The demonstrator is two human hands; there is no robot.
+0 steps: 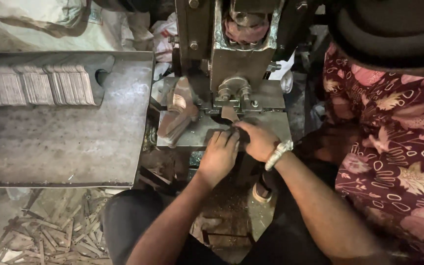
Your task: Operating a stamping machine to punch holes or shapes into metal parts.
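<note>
Pressing together at the press machine (236, 59), the left hand (219, 157) and right hand (260, 141) pinch a small metal piece (230, 114) on its plate (271, 125).

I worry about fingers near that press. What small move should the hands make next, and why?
Probably draw both hands back. The left hand and right hand rest on the press bed, fingertips close under the ram, on a small metal piece.

Both hands rest on the bed of a metal press (236, 59), the left hand (219, 154) beside the right hand (258, 140), fingertips at a small metal piece (230, 114) under the punch. Stacked metal blanks (35, 86) lie on a steel tray (74, 142) to the left.
</note>
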